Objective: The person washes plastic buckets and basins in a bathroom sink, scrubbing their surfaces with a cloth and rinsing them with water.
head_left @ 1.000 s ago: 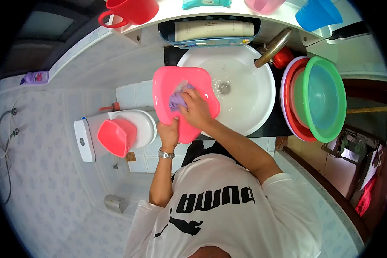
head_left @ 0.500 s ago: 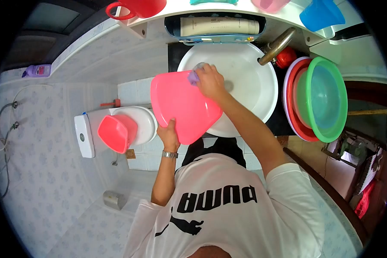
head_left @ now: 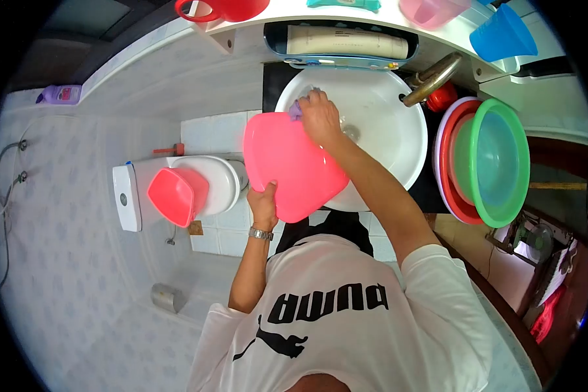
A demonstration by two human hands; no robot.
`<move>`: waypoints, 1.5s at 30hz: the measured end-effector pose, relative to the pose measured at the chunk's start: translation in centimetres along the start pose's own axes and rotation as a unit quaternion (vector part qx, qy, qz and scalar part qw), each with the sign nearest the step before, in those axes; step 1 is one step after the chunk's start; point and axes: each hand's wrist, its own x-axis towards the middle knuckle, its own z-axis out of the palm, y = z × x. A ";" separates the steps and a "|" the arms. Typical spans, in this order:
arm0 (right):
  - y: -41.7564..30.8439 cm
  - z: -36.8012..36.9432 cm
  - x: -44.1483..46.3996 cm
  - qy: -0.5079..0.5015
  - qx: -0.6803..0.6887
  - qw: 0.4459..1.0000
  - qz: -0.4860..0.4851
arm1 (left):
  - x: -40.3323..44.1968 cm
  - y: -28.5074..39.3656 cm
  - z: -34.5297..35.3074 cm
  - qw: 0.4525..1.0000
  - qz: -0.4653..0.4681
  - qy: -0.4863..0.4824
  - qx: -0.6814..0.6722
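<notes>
A pink plastic basin [head_left: 294, 171] is held tilted over the near left part of the white sink [head_left: 402, 157], a broad smooth face turned up towards me. My left hand [head_left: 263, 205] grips its lower left edge, thumb on top and the other fingers hidden behind. At the basin's upper edge, my right hand [head_left: 320, 121] is closed on a crumpled purple-grey cloth [head_left: 296, 110] and presses it against the plastic. Part of the cloth is covered by the fingers.
A smaller coral-pink container [head_left: 178, 195] sits on the closed toilet lid [head_left: 221, 188]. Right of the sink, below the faucet [head_left: 432, 80], stand several nested basins [head_left: 502, 163]. The shelf [head_left: 346, 18] above holds a red mug [head_left: 232, 8] and a blue cup [head_left: 503, 36].
The pink basin and both hands have shifted slightly right in view, as the whole scene moved a little too. The cloth stays at the basin's upper edge, and both holds are unchanged.
</notes>
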 end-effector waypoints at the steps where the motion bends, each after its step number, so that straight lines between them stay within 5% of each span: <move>1: 0.1 0.6 0.4 0.022 -0.022 1.000 -0.004 | -0.4 0.1 0.5 1.000 0.017 0.020 -0.002; 7: -0.8 -1.3 -7.2 -0.023 -0.050 0.994 -0.095 | -0.1 1.0 1.2 0.999 0.024 0.031 0.024; 13: -2.0 -4.3 -12.4 -0.172 0.054 0.983 -0.024 | 0.5 0.2 1.1 0.999 0.009 0.019 -0.030; 16: -4.4 -3.4 -12.0 -0.137 0.214 0.966 0.038 | 0.2 -0.1 0.2 0.999 -0.001 0.026 -0.038; 19: -8.4 -3.7 -10.6 -0.059 0.236 0.970 -0.030 | 1.0 -1.8 -1.6 0.995 0.002 -0.005 -0.104; 21: -10.0 -4.9 -10.1 -0.210 0.247 0.945 -0.046 | 1.1 -1.8 -3.7 0.989 -0.015 -0.063 -0.130; 26: -5.6 -7.8 -10.4 -0.017 0.156 0.986 -0.053 | 1.2 -1.6 -4.1 0.993 -0.013 -0.048 -0.110; 28: -0.9 -6.7 -11.3 -0.031 0.315 0.927 0.201 | 1.6 -2.3 -4.7 0.993 -0.015 -0.039 -0.108; 31: 6.3 -4.5 -13.4 -0.010 0.212 0.948 0.236 | 1.6 -2.5 -4.7 0.994 -0.008 -0.031 -0.101; 33: 8.3 -3.3 -14.5 -0.157 0.091 0.962 0.202 | 1.6 -2.5 -5.0 0.995 -0.017 -0.035 -0.094; 37: 8.6 0.4 -14.4 -0.247 0.060 0.958 0.135 | 1.3 -2.3 -4.5 0.997 -0.001 -0.041 -0.068; 45: 8.8 3.3 -12.5 -0.284 -0.001 0.941 0.185 | 1.0 -2.1 -4.6 0.998 -0.013 -0.035 -0.058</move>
